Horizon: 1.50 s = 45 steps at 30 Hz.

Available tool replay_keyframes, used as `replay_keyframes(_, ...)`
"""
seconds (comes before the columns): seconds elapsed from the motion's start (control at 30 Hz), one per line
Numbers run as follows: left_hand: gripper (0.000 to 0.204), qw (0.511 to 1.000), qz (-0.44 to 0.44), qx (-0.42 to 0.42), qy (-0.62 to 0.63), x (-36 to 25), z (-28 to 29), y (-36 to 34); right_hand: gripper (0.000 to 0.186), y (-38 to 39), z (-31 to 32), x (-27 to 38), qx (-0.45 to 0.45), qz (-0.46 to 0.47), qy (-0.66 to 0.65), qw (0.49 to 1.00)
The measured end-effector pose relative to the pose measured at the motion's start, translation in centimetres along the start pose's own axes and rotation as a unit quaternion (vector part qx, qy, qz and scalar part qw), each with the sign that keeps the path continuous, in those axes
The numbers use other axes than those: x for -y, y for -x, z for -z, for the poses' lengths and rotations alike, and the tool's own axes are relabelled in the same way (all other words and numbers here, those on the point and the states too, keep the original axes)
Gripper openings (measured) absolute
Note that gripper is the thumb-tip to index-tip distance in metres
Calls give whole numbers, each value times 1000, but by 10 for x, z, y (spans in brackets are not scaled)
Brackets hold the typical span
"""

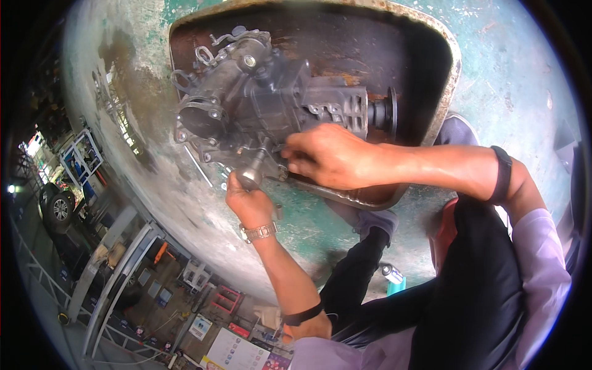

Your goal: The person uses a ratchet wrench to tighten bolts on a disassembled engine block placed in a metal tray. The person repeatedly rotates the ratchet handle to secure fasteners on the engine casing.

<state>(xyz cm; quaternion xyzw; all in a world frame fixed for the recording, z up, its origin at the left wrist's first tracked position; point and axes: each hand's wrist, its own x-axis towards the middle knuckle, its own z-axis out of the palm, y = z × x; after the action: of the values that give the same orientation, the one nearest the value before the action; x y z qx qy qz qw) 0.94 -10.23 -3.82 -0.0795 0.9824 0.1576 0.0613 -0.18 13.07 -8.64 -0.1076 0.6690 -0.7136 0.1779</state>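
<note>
My left hand (pixel 248 202) is closed round a socket wrench (pixel 250 178) with a rounded metal end. Its slim shaft reaches up to the lower edge of a grey metal gearbox (pixel 259 105). My right hand (pixel 330 157) is just right of the shaft, at the gearbox's near side. Its fingers are curled in; what they hold, if anything, is hidden. The gearbox lies on its side in a rusty-rimmed metal tray (pixel 456 61), with a round flange (pixel 393 112) at its right end.
A thin metal rod (pixel 198 166) lies on the worn green floor left of the tray. My shoe (pixel 377 222) is close to the tray's near edge. A spray can (pixel 393 275) stands by my legs. Shelves, a white board (pixel 237 354) and a vehicle wheel (pixel 60 208) are at lower left.
</note>
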Motion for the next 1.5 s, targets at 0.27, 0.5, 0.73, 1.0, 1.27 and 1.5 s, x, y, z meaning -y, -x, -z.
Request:
replay_keyframes(0.27,20,987,-103,-112,51,24,-3,-28,30,-67,-36,32,51,9,153,987)
replay_keyframes(0.5,39,970,-152,-140,-126,29,-12,-4,37,-66,-59,38,119,-25,230,966)
replay_keyframes(0.73,19,877,300,-243,286,35,-23,-6,33,-61,-63,42,168,-11,286,943)
replay_keyframes(1.0,11,611,457,-20,645,79,-48,-6,28,-53,-84,10,118,82,300,943)
replay_keyframes(1.27,4,649,394,-105,642,80,-57,-14,29,-43,-92,-11,129,94,261,952)
replay_keyframes(1.5,15,894,232,-163,348,7,-21,-29,30,-40,-83,8,5,65,154,986)
